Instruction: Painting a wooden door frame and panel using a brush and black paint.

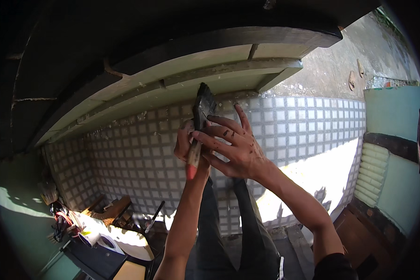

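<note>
A paintbrush with a wooden, red-tipped handle and dark, paint-covered bristles is held in front of me, bristles pointing away. My left hand is closed around it near the ferrule. My right hand, spotted with dark paint, lies over the brush from the right, its fingertips at the ferrule and handle and its little finger stretched out. Beyond the bristles runs a pale green wooden ledge, with a dark-painted beam above it.
Square-patterned floor tiles bear scattered flakes. Wood pieces, a white container and a dark table stand at lower left. A pale green wall rises at right. Sandals lie on the concrete at upper right.
</note>
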A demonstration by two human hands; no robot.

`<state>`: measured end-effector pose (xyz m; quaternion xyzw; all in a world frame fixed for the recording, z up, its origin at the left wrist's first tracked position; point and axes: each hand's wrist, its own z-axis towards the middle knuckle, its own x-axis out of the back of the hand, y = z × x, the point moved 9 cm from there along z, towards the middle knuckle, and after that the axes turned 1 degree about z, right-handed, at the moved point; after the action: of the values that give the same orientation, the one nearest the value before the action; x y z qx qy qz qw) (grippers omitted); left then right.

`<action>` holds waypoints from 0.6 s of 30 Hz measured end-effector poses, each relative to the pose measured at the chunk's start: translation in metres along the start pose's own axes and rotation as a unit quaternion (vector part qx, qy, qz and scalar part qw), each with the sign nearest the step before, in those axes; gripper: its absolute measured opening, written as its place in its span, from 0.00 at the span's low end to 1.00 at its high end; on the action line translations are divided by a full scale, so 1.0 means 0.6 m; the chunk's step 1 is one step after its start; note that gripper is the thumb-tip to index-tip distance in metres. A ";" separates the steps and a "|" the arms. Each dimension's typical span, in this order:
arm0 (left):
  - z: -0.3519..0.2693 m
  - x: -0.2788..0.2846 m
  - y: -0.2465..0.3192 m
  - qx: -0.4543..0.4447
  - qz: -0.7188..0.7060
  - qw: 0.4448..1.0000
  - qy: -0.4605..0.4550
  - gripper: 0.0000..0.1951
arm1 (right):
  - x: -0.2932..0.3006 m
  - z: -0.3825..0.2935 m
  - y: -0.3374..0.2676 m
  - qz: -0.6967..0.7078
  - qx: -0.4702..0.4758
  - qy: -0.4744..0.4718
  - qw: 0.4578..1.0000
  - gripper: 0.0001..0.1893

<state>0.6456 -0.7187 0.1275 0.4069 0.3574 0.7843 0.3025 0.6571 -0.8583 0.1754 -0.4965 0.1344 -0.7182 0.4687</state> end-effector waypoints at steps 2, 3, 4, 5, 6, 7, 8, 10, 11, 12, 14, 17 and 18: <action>0.015 0.017 -0.017 0.029 0.036 0.999 0.004 0.14 | 0.001 -0.016 0.001 0.055 0.131 -0.082 0.986 0.26; 0.015 0.014 -0.030 0.062 0.065 0.996 0.004 0.12 | 0.016 -0.021 0.060 0.067 0.131 -0.047 0.988 0.27; 0.021 0.002 -0.022 0.060 0.006 0.998 0.017 0.13 | 0.042 -0.016 0.138 0.002 0.083 -0.022 0.996 0.23; 0.028 -0.009 -0.008 0.058 0.003 0.998 0.017 0.13 | 0.059 0.004 0.196 -0.039 0.104 0.025 0.993 0.17; 0.035 -0.029 0.037 -0.018 -0.025 0.999 0.007 0.12 | 0.048 0.016 0.263 -0.086 0.105 0.002 0.991 0.14; 0.042 -0.042 0.079 -0.094 -0.048 0.994 -0.001 0.11 | 0.025 0.037 0.310 -0.092 0.086 -0.032 0.992 0.13; 0.043 -0.066 0.101 -0.130 -0.077 0.988 -0.009 0.11 | 0.008 0.052 0.328 -0.116 0.137 -0.045 0.983 0.14; 0.048 -0.112 0.133 -0.169 -0.114 0.978 -0.031 0.11 | -0.057 0.083 0.367 -0.135 0.133 -0.135 0.973 0.18; 0.058 -0.133 0.142 -0.180 -0.125 0.975 -0.040 0.11 | -0.083 0.096 0.378 -0.130 0.113 -0.177 0.969 0.19; 0.070 -0.146 0.140 -0.179 -0.121 0.976 -0.041 0.11 | -0.094 0.097 0.380 -0.126 0.114 -0.177 0.969 0.19; 0.095 -0.169 0.137 -0.169 -0.169 0.970 -0.037 0.10 | -0.104 0.097 0.390 -0.115 0.102 -0.188 0.970 0.18; 0.119 -0.214 0.135 -0.190 -0.206 0.959 -0.040 0.10 | -0.116 0.101 0.419 -0.102 0.096 -0.208 0.968 0.17; 0.123 -0.228 0.131 -0.175 -0.209 0.961 -0.054 0.13 | -0.124 0.097 0.430 -0.096 0.091 -0.215 0.968 0.16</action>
<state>0.7607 -0.8445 0.1636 0.3055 0.2750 0.7309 0.5449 0.8502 -0.9181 -0.0107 -0.6051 -0.0838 -0.6455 0.4584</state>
